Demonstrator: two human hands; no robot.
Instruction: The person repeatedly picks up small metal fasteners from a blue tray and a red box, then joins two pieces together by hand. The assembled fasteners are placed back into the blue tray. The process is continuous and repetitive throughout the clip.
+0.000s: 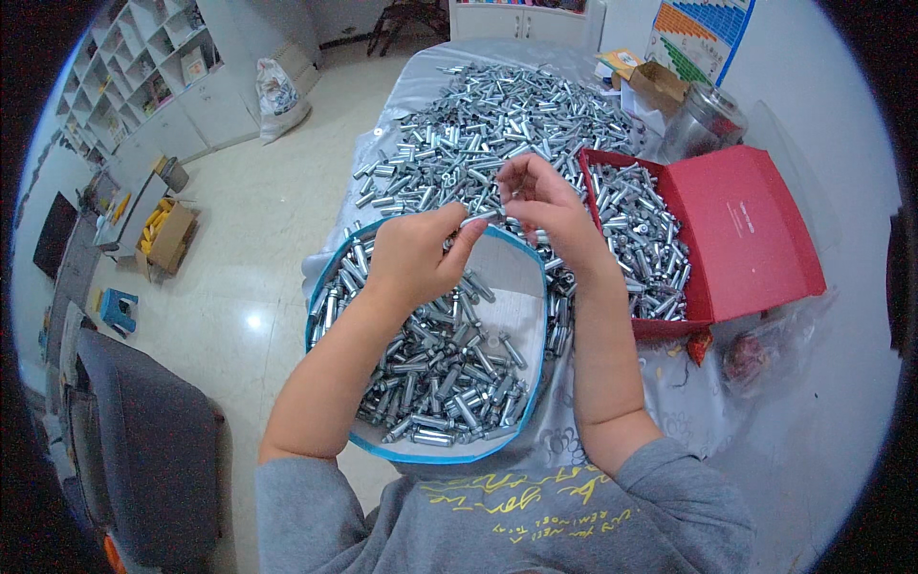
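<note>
Bolt [481,219], small and silver, sits pinched between thumb and forefinger of the left hand [418,251], above the far rim of a blue-edged white basket [516,272]. Beside it, the right hand [553,209] is raised with fingers curled; whether it grips the bolt too, I cannot tell. Many silver bolts [449,383] lie in the basket. Beyond, a large heap [516,115] covers a pale tablecloth [430,69]; to the right, an open red box [741,234] holds more.
</note>
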